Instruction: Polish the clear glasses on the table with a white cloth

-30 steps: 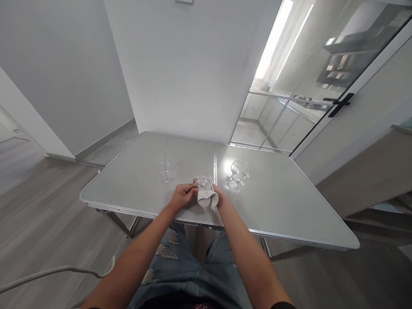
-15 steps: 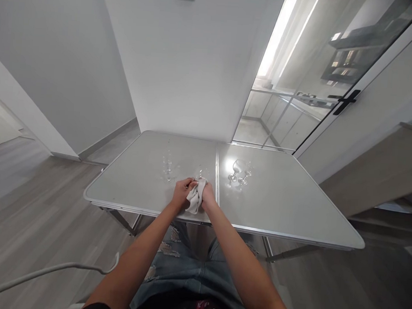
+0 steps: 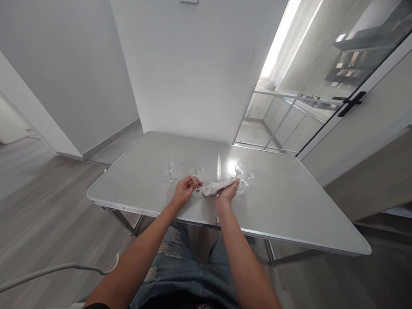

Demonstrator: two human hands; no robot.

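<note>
My left hand (image 3: 184, 190) is closed round the stem of a clear wine glass (image 3: 196, 173) that stands upright near the middle of the grey folding table (image 3: 293, 212). My right hand (image 3: 229, 192) grips a pale cloth (image 3: 213, 187) that trails left towards that glass, just in front of two clear glasses (image 3: 243, 170) on the right half of the table. More small clear glasses (image 3: 169, 168) stand left of the held glass.
A seam (image 3: 218, 174) runs down the table's middle. A white wall stands behind the table, and a glass door (image 3: 324, 78) with a black handle is at the right. A white cable (image 3: 42, 271) lies over the wooden floor at lower left.
The cloth was wrapped round the glass with both hands together. Now the glass stands on the table in my left hand, and my right hand has pulled the cloth away to the right.
</note>
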